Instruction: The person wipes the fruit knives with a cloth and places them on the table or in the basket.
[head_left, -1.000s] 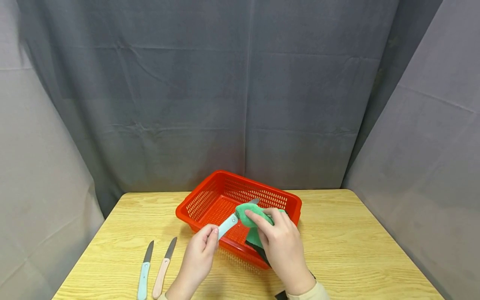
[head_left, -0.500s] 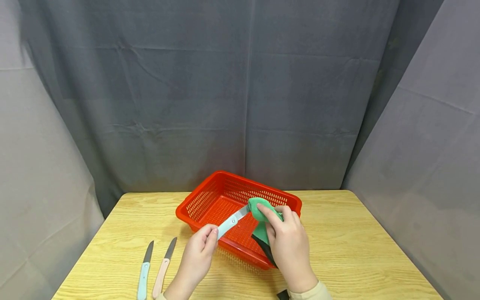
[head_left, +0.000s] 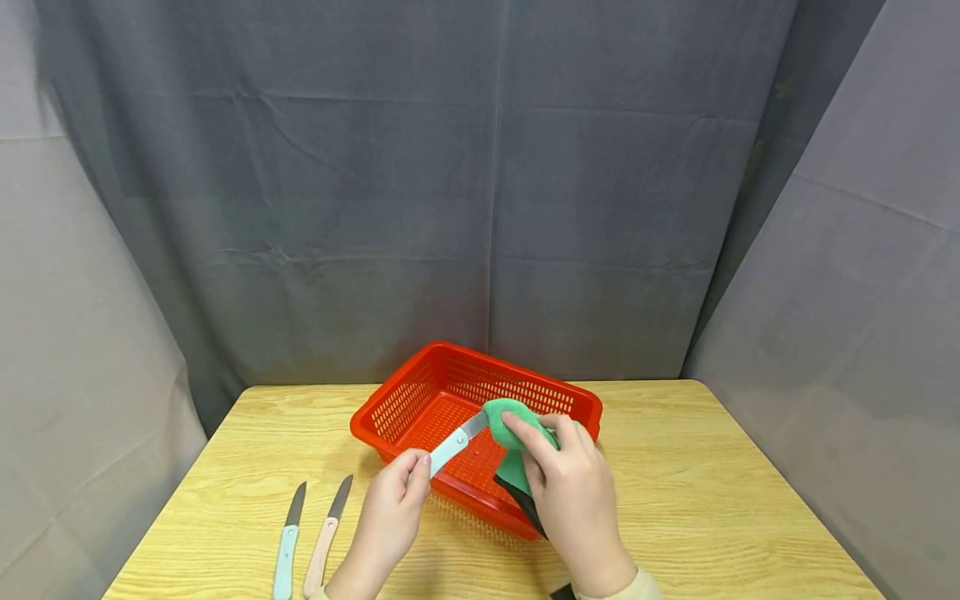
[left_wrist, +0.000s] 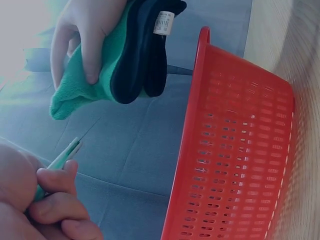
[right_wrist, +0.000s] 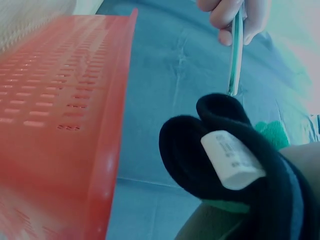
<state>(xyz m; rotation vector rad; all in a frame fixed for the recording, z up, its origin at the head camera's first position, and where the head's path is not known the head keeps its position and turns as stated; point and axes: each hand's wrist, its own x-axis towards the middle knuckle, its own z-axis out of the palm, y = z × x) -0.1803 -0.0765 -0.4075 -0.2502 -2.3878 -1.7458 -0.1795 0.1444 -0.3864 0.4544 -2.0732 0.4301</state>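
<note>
My left hand [head_left: 390, 504] grips the pale blue handle of a knife [head_left: 448, 450], its blade pointing up and to the right over the basket. Folded round the outer part of that blade is a green cloth [head_left: 504, 423] with a black edge, which my right hand [head_left: 573, 483] pinches between thumb and fingers. The cloth hides the knife's tip. In the right wrist view the cloth's black edging [right_wrist: 185, 155] and a white label [right_wrist: 232, 157] face the camera. The red basket [head_left: 375, 446] stands below both hands.
Two more knives lie on the wooden table [head_left: 712, 500] at the left, blades away from me: a pale blue-handled knife [head_left: 286, 554] and a pink-handled knife [head_left: 322, 550]. Grey curtains [head_left: 375, 208] hang behind and beside the table.
Along the blade, my right hand and the cloth slid out toward the tip, baring more metal, then came partway back toward the handle. The left hand has shifted only slightly.
</note>
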